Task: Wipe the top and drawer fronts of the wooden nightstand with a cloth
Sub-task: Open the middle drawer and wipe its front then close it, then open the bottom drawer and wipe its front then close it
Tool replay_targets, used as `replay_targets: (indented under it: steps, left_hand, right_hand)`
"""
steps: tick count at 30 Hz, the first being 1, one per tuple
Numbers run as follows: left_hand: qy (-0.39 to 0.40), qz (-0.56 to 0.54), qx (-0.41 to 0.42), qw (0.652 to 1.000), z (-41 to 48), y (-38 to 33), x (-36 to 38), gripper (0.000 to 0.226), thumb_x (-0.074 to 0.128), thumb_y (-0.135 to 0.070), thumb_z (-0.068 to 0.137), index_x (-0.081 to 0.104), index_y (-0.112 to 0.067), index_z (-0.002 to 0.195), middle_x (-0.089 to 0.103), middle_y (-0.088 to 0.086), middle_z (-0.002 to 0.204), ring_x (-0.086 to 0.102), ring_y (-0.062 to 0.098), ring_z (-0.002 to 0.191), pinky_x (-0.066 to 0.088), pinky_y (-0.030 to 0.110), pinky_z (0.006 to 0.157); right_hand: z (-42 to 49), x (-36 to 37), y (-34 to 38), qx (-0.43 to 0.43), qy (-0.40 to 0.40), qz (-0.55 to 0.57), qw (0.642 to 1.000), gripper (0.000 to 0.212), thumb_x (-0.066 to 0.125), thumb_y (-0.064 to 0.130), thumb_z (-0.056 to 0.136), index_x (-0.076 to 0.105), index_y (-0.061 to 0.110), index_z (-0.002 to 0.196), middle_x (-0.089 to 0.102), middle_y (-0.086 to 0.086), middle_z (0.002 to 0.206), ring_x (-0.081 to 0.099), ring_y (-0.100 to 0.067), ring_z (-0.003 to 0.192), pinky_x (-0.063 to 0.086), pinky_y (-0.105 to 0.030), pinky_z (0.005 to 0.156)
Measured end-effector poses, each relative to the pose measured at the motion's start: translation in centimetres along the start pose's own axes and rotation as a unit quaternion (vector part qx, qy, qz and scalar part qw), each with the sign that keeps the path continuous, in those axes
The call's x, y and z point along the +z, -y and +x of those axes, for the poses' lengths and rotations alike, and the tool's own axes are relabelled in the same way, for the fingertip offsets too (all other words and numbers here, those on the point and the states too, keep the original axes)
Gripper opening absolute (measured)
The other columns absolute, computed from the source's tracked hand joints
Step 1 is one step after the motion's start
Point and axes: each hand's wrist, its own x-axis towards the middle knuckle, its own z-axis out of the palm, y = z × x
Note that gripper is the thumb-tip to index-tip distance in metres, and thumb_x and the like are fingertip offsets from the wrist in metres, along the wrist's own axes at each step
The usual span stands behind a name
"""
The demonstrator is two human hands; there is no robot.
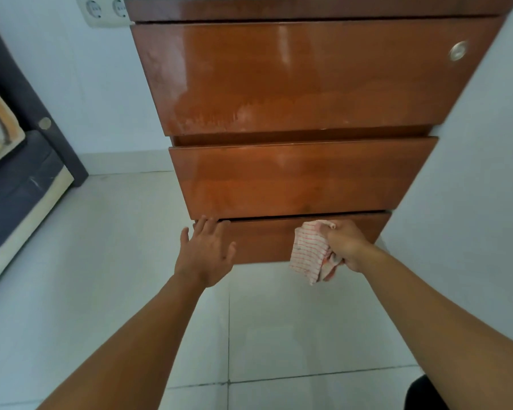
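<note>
The wooden nightstand (302,179) fills the upper middle of the view, with three glossy brown drawer fronts stacked one above another. The top drawer (308,78) shows pale smears and a round metal lock (457,51) at its right. My left hand (205,250) has its fingers straight, with the fingertips at the upper left edge of the bottom drawer (264,241). My right hand (345,245) grips a bunched white cloth with pink stripes (310,253) against the bottom drawer front, right of the middle.
Pale floor tiles (131,261) spread below and left of the nightstand. A dark bed frame with a mattress (15,184) stands at the left edge. A white wall (471,202) runs close along the nightstand's right side. Wall sockets (101,10) sit at the upper left.
</note>
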Motion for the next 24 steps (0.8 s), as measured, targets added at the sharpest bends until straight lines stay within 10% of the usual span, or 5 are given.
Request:
replay_targets:
  steps: [6,9,13,17,24]
  left_hand:
    - [0.039,-0.013,0.000,0.999,0.6,-1.4,0.5,0.052,0.041,-0.048,0.098,0.044,-0.027,0.146,0.043,-0.002,0.153,0.038,0.023,0.141,0.030,0.051,0.114]
    - [0.060,-0.009,0.000,0.998,1.0,-2.0,0.4,0.055,0.043,-0.049,0.097,0.040,-0.027,0.148,0.041,-0.002,0.155,0.036,0.024,0.143,0.032,0.052,0.115]
    - [0.095,0.009,-0.018,0.995,1.1,-1.8,0.0,0.062,0.047,-0.046,0.097,0.031,-0.023,0.152,0.032,0.002,0.159,0.029,0.027,0.146,0.030,0.055,0.115]
    - [0.124,0.024,-0.045,0.991,0.9,-1.2,0.4,0.071,0.045,-0.050,0.097,0.017,-0.024,0.156,0.020,0.006,0.164,0.020,0.032,0.150,0.025,0.062,0.117]
    - [0.143,0.038,-0.063,0.987,1.4,-0.9,1.4,0.076,0.038,-0.057,0.098,0.007,-0.024,0.159,0.003,0.007,0.169,0.005,0.032,0.154,0.020,0.063,0.117]
  right_hand:
    - [-0.8,0.6,-0.1,0.098,0.049,0.263,0.958,0.034,0.066,0.040,0.097,0.071,0.010,0.112,0.078,-0.014,0.107,0.076,-0.032,0.096,0.060,-0.057,0.087]
    - [-2.1,0.8,0.4,0.093,0.126,0.297,0.942,0.033,0.080,0.022,0.087,0.069,0.007,0.114,0.075,-0.019,0.114,0.076,-0.036,0.094,0.062,-0.060,0.069]
    - [-2.3,1.6,0.1,-0.042,-0.078,0.000,0.996,0.017,0.065,0.006,0.091,0.069,0.007,0.108,0.072,-0.013,0.111,0.072,-0.034,0.087,0.056,-0.032,0.056]
    - [-2.1,1.8,-1.4,-0.219,-0.087,-0.453,0.860,0.075,0.053,0.017,0.098,0.016,0.024,0.162,0.022,-0.004,0.165,0.050,-0.038,0.126,0.049,-0.042,0.093]
    - [-0.8,3.8,-2.9,-0.165,-0.037,-0.510,0.844,0.093,0.054,0.016,0.095,-0.010,0.026,0.162,-0.014,0.007,0.171,0.041,-0.034,0.128,0.047,-0.042,0.092]
